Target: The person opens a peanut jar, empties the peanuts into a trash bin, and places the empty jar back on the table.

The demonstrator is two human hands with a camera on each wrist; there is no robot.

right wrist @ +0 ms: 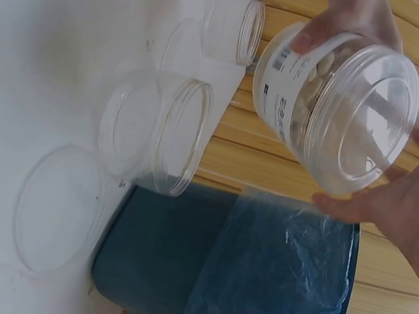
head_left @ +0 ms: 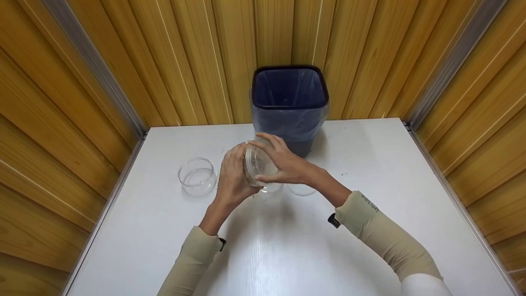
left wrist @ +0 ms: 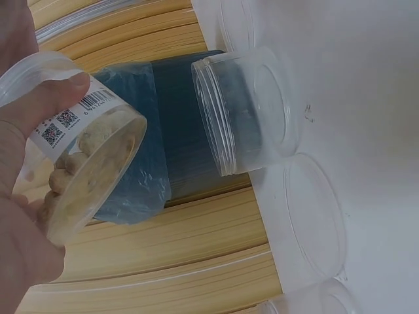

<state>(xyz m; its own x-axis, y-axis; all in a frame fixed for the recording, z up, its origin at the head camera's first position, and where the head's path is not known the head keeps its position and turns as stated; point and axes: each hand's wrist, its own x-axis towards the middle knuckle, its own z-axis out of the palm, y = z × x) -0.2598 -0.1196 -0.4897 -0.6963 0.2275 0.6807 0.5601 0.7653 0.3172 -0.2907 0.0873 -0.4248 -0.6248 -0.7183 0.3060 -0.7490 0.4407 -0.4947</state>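
Observation:
Both hands hold a clear plastic jar [head_left: 255, 164] with a white label, tilted above the table. Through its wall in the left wrist view show brownish rounded pieces [left wrist: 60, 178], whose kind is unclear. My left hand [head_left: 233, 176] grips the labelled body, thumb lying across the label [left wrist: 88, 104]. Around the clear end [right wrist: 373, 127] curl the fingers of my right hand [head_left: 283, 162], its thumb at the lower edge. Below the held jar, a second clear jar [right wrist: 157, 131] stands uncapped on the table, partly hidden by the hands in the head view.
Another uncapped clear jar [head_left: 197, 176] stands to the left. A flat clear lid [head_left: 301, 190] lies right of the hands. A dark blue bin [head_left: 289, 123] with a plastic liner stands at the back, just beyond the hands. Wood-look walls [head_left: 230, 49] enclose the white table [head_left: 370, 164].

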